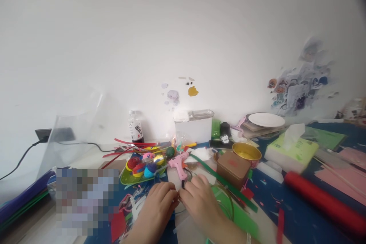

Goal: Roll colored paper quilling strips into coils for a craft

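Observation:
My left hand (159,203) and my right hand (200,201) meet fingertip to fingertip low in the middle of the head view. The fingers of both are curled in a pinch, and whatever lies between them is hidden. Just beyond my hands is a pink glue gun (179,166). A green plate (125,177) to the left carries several colourful wrapped balls (150,170). Beneath and beside my right wrist lies a green sheet (244,223). Paper scraps and a red piece (118,225) lie beside my left forearm.
A brown box (233,168) and gold tin (247,151) stand right of centre, near a tissue pack (291,150). A red roll (323,202) lies at right. Behind are a bottle (135,126), a white box (193,130) and the wall (171,26).

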Demonstrator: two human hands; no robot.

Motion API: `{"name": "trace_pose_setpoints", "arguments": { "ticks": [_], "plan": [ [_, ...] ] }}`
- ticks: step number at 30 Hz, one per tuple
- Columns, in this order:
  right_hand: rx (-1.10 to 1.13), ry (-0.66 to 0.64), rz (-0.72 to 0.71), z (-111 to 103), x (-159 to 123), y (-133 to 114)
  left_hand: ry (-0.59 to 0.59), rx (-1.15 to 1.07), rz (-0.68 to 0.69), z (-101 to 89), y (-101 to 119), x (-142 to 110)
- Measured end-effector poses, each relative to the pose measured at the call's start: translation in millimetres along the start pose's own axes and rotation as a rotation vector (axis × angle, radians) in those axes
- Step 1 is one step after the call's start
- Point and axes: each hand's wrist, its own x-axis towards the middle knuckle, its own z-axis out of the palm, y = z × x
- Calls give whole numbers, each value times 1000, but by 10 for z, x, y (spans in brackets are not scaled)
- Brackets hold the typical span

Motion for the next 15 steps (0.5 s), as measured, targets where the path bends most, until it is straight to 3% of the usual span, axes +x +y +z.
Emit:
{"name": "trace_pose_setpoints", "arguments": {
  "ticks": [10, 15],
  "plan": [
    [59, -19, 46, -53, 32, -23, -17, 2, 68, -30, 31, -24],
    [120, -42, 44, -14, -2, -4, 3, -12, 1, 24, 45, -39]
  ]
}}
